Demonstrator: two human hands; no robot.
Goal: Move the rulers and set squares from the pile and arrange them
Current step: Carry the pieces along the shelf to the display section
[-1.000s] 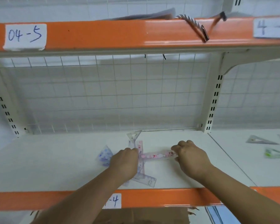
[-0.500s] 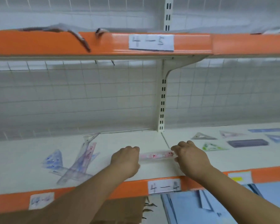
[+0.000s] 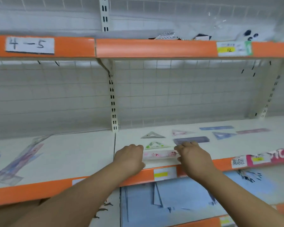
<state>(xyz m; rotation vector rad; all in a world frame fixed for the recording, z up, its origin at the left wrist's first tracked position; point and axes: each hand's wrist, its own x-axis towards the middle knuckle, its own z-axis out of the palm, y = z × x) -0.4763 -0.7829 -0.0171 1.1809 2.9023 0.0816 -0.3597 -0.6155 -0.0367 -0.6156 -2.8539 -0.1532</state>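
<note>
Translucent pile [image 3: 15, 164] of rulers and set squares, far left on white shelf [image 3: 72, 158]. Right bay, near front edge: left hand [image 3: 129, 158] curled round left end of pink ruler [image 3: 160, 155], right hand [image 3: 193, 158] gripping its right end. Just behind it, green set square [image 3: 156, 145].

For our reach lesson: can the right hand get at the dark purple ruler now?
Probably yes: the right hand lies just before the purple ruler, nothing between, though it holds the pink ruler.

White shelf [image 3: 72, 158]: rulers [image 3: 191, 139], apparently set squares [image 3: 152, 135]
</note>
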